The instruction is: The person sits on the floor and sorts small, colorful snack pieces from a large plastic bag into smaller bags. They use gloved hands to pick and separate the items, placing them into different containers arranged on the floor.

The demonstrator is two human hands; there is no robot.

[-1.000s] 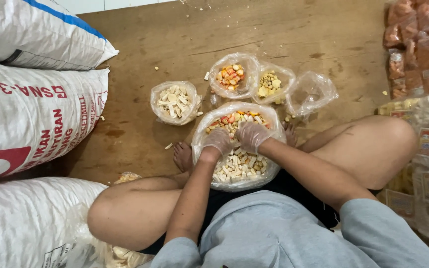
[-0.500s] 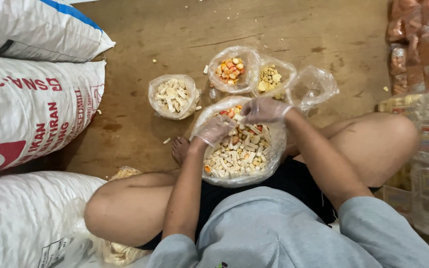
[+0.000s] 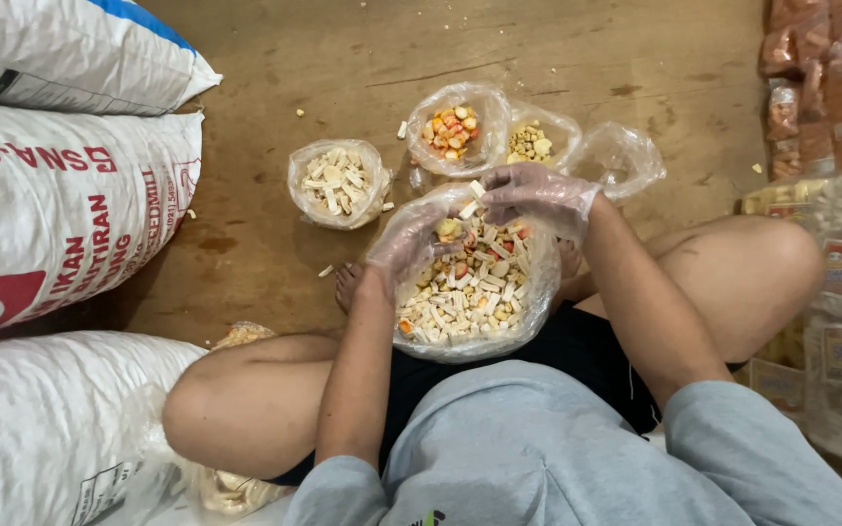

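- A clear plastic bag [image 3: 470, 282] at the frame's centre is filled with cream-white pieces flecked with orange, red and yellow.
- The left hand [image 3: 411, 244] and the right hand [image 3: 538, 192] are covered by clear, see-through gloves.
- Pale cream pieces are seen in the small bag [image 3: 338, 182] left of centre.
- Orange, red and yellow pieces are seen in the upper-centre bag [image 3: 452, 131].
- The floor [image 3: 343, 58] is brown wood with darker stains.
- The sacks [image 3: 60, 214] at the left are white, printed in red; the uppermost bears a blue stripe.
- A grey shirt [image 3: 557, 458] and black shorts [image 3: 577, 351] are worn.

- Clear plastic bags: five; one large bag [image 3: 470, 292], four small bags [image 3: 338, 183] beyond it.
- White sacks [image 3: 60, 214]: three, left of large bag.
- Gloved hands: two.
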